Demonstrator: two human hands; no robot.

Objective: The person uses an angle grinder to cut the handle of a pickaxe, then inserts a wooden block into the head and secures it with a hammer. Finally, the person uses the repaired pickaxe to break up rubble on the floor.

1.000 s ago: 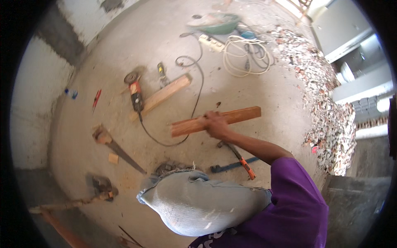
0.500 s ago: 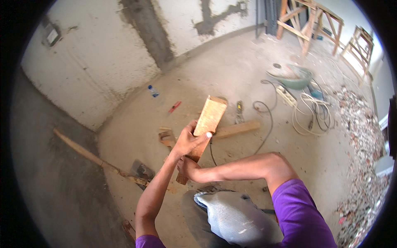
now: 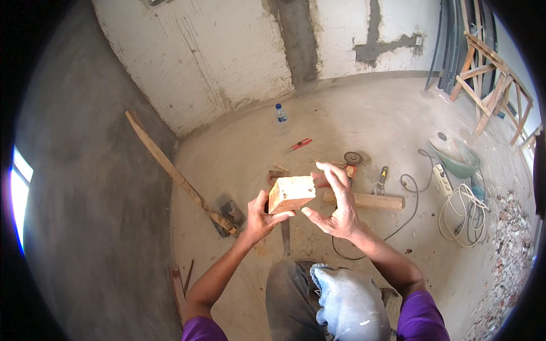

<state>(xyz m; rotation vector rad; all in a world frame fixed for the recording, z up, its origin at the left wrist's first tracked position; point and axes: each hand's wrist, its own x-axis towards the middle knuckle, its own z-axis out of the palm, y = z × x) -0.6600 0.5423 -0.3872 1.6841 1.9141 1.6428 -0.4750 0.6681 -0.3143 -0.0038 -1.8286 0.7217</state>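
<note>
A wooden block (image 3: pixel 293 192) is held up in front of me with its pale, rough-cut end turned upward. My left hand (image 3: pixel 263 219) grips it from the left, thumb along the lower edge. To the right of the block, my right hand (image 3: pixel 341 213) is open, its fingers spread and thumb apart, close to the wood. Behind and below the block, a hand saw's handle (image 3: pixel 277 175) is partly hidden. An angle grinder (image 3: pixel 352 163) lies beyond my right hand, and a loose length of timber (image 3: pixel 378 201) rests on the floor beside it.
A yellow-handled tool (image 3: pixel 381 181), red pliers (image 3: pixel 300 145) and a plastic bottle (image 3: pixel 281 114) are on the floor. Rightward are a power strip (image 3: pixel 442 179), coiled cable (image 3: pixel 462 238), green basin (image 3: pixel 463 165), rubble (image 3: pixel 506 250) and wooden trestle (image 3: pixel 483 96). A long pole (image 3: pixel 165 162) leans left.
The block has turned from lengthwise to end-up. My right hand has let go of its lower part and opened beside it. The view has swung left.
</note>
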